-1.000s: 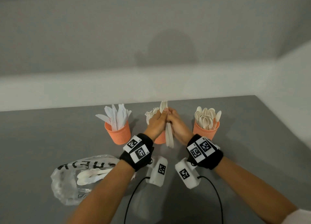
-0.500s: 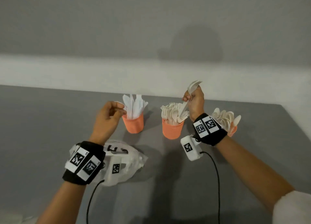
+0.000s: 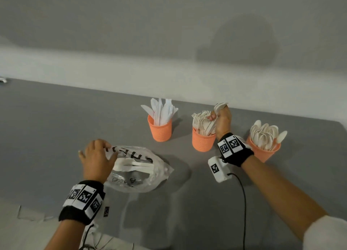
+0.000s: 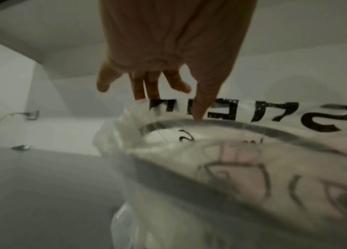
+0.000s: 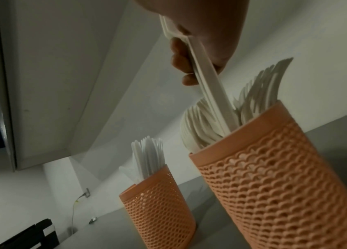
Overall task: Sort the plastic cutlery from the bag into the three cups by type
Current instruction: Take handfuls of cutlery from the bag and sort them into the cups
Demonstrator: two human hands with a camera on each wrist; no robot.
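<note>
Right hand (image 3: 221, 121) grips white plastic forks (image 5: 208, 94) over the middle orange mesh cup (image 3: 202, 141); at eight o'clock, left hand (image 3: 97, 159), fingers spread, touches the clear printed plastic bag (image 3: 142, 174)

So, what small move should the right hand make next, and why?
Probably lower and release. The right hand grips white forks by the handles, their lower ends already inside the middle cup, which holds forks. The left hand rests at the bag, where more cutlery waits.
</note>
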